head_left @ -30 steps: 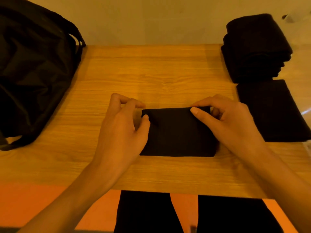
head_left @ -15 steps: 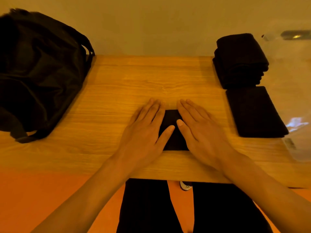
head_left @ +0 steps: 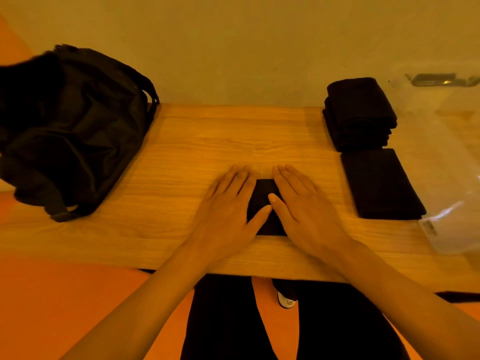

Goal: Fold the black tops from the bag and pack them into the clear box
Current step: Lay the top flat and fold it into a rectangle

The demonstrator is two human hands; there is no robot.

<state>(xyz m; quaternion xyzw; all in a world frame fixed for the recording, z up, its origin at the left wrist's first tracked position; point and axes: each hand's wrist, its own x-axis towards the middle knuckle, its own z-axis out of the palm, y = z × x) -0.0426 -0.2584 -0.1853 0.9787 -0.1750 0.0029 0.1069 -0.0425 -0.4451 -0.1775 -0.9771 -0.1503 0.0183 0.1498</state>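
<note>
- You are at the flattening stage of a fold: your left hand (head_left: 228,211) and right hand (head_left: 304,211) lie palm down on the folded top (head_left: 263,189), fingers straight, gripping nothing.
- The folded top sits on the wooden bench (head_left: 207,141) close to its near edge. Only a narrow dark strip of it shows between your hands, and your thumb tips meet over it.
- What shows of it looks like a small, thick rectangle of soft, matte black cloth with fairly square edges.
- Just right of the folded top lies a flat folded piece (head_left: 379,183), a neat dark rectangle. Behind that is a stack (head_left: 359,113) of folded pieces with rounded, bulging edges.
- Farther right of the folded top stands the clear box (head_left: 441,237), glossy see-through plastic with bright glints. Its contents are too faint to tell.
- Well left of the folded top slumps the bag (head_left: 70,131), limp, creased black fabric with straps. What is inside it is hidden.
- The next move likely calls for sliding your fingers under the folded top and lifting it as one bundle. Soft cloth pinched by one corner would probably fall open on the way right.
</note>
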